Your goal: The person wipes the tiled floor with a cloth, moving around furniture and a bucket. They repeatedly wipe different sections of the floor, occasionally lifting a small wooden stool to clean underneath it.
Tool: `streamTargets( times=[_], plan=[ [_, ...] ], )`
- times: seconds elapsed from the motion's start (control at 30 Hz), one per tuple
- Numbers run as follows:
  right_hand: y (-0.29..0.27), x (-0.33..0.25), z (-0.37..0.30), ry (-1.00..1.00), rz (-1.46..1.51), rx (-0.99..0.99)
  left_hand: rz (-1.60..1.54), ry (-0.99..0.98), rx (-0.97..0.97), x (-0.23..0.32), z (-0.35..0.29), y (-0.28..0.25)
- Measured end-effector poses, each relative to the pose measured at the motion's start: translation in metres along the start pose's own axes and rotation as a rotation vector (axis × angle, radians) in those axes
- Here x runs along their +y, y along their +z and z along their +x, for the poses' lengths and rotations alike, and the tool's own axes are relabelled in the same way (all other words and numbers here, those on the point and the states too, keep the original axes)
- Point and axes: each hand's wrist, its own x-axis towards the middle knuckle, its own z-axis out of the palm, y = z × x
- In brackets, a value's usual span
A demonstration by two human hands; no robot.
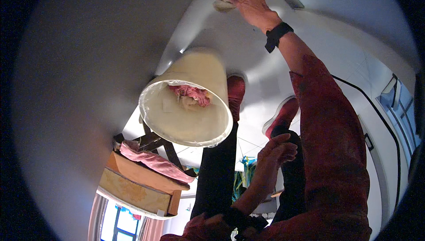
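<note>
At the top, my right hand (253,5) reaches far out with its fingers over a crumpled beige cloth (224,5), pressing it to a pale, shiny surface. A black band circles that wrist below the hand. My left hand (275,153) hangs low near my right knee, its fingers loosely bent and nothing seen in them. Between my feet and a grey wall stands a cream bin (195,70), its wide mouth facing me. Inside lie a crumpled red cloth (192,94) and something beige beneath it.
My red shoes (283,113) rest on the pale floor. The grey wall (88,77) fills the left side. Lower left, a pink cloth (155,163) lies on wooden furniture (137,183) by a curtained window. A black cable or edge (372,99) curves along the right.
</note>
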Motion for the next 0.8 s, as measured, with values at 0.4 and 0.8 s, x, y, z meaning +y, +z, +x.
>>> streamTargets(
  times=[0.4,0.8],
  plan=[
    [0.004,0.007,-0.148,-0.039,0.214,-0.013,0.156,-0.043,0.024,-0.013,0.003,-0.003],
    [0.027,-0.022,-0.27,0.652,0.218,-0.124,0.213,-0.075,0.041,-0.021,0.004,-0.011]
  ],
)
